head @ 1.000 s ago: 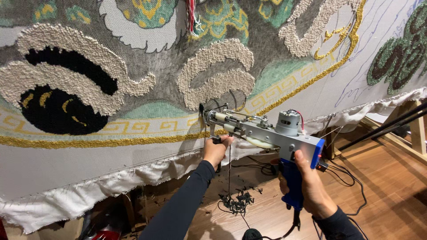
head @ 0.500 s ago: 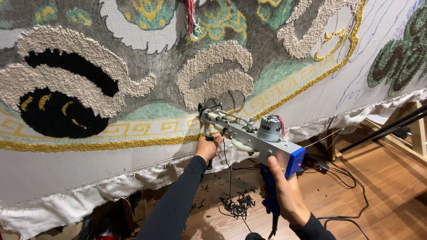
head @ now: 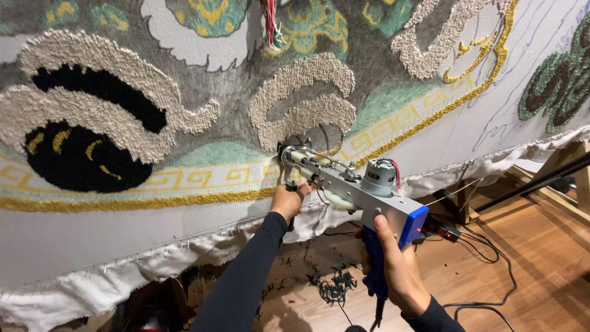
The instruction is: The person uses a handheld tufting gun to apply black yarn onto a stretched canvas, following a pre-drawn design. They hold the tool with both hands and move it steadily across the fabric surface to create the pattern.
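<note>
The tufting gun [head: 356, 187] is pointing toward ten o'clock into the rug cloth [head: 184, 240]; left hand [head: 289, 200] fingers are clamping its front grip, right hand [head: 393, 270] fingers wrapping the blue handle.

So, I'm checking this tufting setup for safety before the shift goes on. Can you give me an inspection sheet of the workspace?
Surface: stretched backing cloth on a frame, partly tufted in grey, beige, black, gold and green.
Job's things: tufting gun, its tip against the cloth.
Clutter: dark yarn scraps on the wooden floor.
Grippers: left hand grips the front handle; right hand grips the blue rear handle.
Cables: black cord trails over the floor.
Surroundings: wooden frame leg at right.
</note>
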